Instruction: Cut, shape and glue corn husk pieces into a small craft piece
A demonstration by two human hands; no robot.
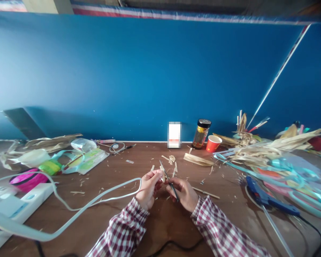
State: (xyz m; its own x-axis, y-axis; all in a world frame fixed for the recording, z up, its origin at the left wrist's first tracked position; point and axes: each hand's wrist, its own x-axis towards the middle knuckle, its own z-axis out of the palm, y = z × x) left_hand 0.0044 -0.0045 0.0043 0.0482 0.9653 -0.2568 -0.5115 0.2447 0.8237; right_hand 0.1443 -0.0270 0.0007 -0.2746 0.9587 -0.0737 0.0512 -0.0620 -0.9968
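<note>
My left hand (147, 188) is closed, pinching a small pale strip of dried husk (163, 176) between thumb and fingers. Dark scissors (172, 186) sit in my right hand (186, 195), their blades pointing away from me and lying right beside the strip. Whether the blades touch the strip I cannot tell. Just beyond my hands lie small husk scraps (172, 159) and a larger curved husk piece (198, 160). A thin stick (206, 193) rests to the right of my right hand.
A blue glue gun (267, 200), ribbons and a husk pile (278, 151) occupy the right. A lidded jar (200, 137) and red paper cup (213, 144) stand at the back. On the left are a white power strip (29, 210), a pale cable (96, 197) and a pink bundle (29, 180).
</note>
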